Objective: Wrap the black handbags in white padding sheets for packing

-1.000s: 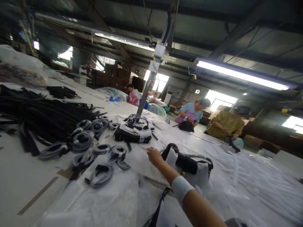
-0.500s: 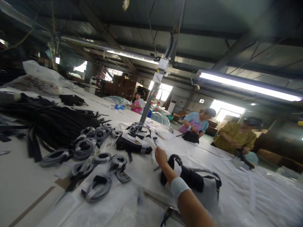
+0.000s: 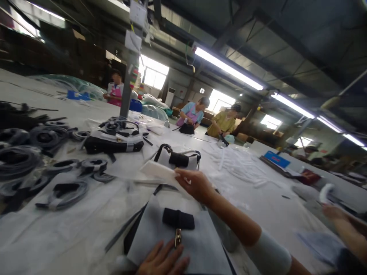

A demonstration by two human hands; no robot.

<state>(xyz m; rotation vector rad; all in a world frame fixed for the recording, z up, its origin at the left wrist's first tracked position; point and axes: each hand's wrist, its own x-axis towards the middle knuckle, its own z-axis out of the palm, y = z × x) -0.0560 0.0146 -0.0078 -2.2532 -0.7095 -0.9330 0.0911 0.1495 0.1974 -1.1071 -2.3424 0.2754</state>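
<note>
A handbag [image 3: 143, 229] with dark sides and a white covering on its front lies before me. It has a black tab [image 3: 178, 219] and a gold-coloured clasp [image 3: 178, 237]. My left hand [image 3: 164, 259] rests flat on the covering, fingers spread beside the clasp. Above the bag, my right hand [image 3: 197, 184] pinches the end of a flat white sheet [image 3: 159, 171], which extends to the left. Just beyond is a second bag [image 3: 179, 159], black and white with a strap. Farther left stands a black bag [image 3: 114, 145] topped with white wrapping.
Coiled grey straps [image 3: 69, 193] lie at left. White strips [image 3: 237, 166] are heaped at back right. A metal post [image 3: 129, 80] rises behind the bags. Another person's hand [image 3: 335, 214] holds something white at far right. Several people work across the table.
My view has swung right and downward. The near bag and my left hand, lying on it, have come into view. My right hand still grips the white sheet, now over the near bag.
</note>
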